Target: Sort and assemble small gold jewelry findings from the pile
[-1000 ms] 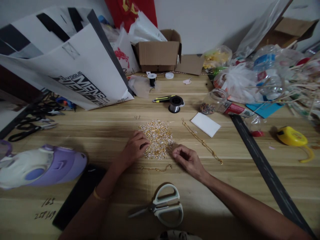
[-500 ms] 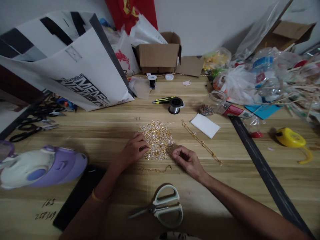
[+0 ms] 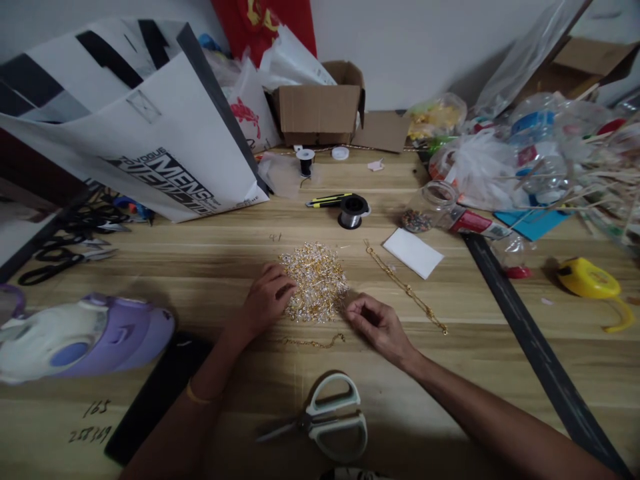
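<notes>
A heap of tiny clear and gold beads or jewellery pieces (image 3: pixel 316 283) lies on the wooden table between my hands. At its left edge my left hand (image 3: pixel 266 299) touches the heap with curled fingers; whatever they may hold is hidden. By the lower right edge, my right hand (image 3: pixel 379 327) has thumb and fingertips pinched together, and anything in the pinch is too small to make out. A short gold chain (image 3: pixel 320 344) lies just in front of the heap. To the right stretches a longer gold chain (image 3: pixel 407 288).
Grey-handled scissors (image 3: pixel 333 413) lie near me. Behind the heap are a wire spool (image 3: pixel 352 212), a cutter knife (image 3: pixel 325 199) and a white card (image 3: pixel 413 253). A bead jar (image 3: pixel 427 207) and yellow tape measure (image 3: pixel 589 277) are right; a paper bag (image 3: pixel 165 147) stands left.
My left hand has turned slightly and its fingers have shifted at the heap's edge. The right hand keeps nearly the same pinched pose. The view has shifted slightly.
</notes>
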Demonstrator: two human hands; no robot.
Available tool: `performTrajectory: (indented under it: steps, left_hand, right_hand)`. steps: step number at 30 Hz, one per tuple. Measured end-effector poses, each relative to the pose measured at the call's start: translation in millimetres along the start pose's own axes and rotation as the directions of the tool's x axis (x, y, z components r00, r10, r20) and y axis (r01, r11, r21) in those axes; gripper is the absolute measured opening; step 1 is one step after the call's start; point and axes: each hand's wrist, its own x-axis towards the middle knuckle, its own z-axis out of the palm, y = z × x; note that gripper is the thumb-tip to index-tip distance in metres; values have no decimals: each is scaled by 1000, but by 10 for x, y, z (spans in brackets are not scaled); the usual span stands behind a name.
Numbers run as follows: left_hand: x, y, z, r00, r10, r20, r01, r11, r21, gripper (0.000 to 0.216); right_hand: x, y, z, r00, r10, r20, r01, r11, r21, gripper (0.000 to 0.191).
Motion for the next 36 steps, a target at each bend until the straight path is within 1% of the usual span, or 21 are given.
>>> performTrajectory:
  steps: [2,5,11,14,17,21,26,30,36]
  left_hand:
    - [5,-6,15,1000,-19,-11,19,999,32,12]
    - [16,19,42,1000,-12,12,11,999,51,12]
    - [43,82,66,995,45,84,-44,999,-15,12]
    - [42,58,51,997,37,66,-34,999,-38,11]
    - [32,23,47,999,13,41,-12,1000,-17,9]
    - [25,20,81,999,33,24,-34,999,6,7]
    - [32,72,99,994,90,64,-91,996,10,7]
    - [36,83,84,992,87,91,-89,996,10,10]
    - [45,66,63,992,91,87,-91,996,-4,11]
  right_hand:
    - [3,1,-2,1000,-16,-1,16,1000,-15,22]
    - [8,-5,-1,1000,-19,-3,19,999,-27,22]
    - [10,-11,5,1000,-7,-9,6,1000,-22,23]
    - [6,-2,-2,1000,-3,-3,3,1000,-23,22]
    - [6,8,-7,1000,-15,4,15,1000,-15,22]
    - [15,12,-5,1000,-11,-2,11,1000,-3,21]
    - [21,4,-6,1000,-7,0,7,1000,-19,20]
    - [18,-8,-2,1000,-3,-9,2,1000,-22,20]
    - [15,-12,3,1000,-4,0,4,1000,-3,21]
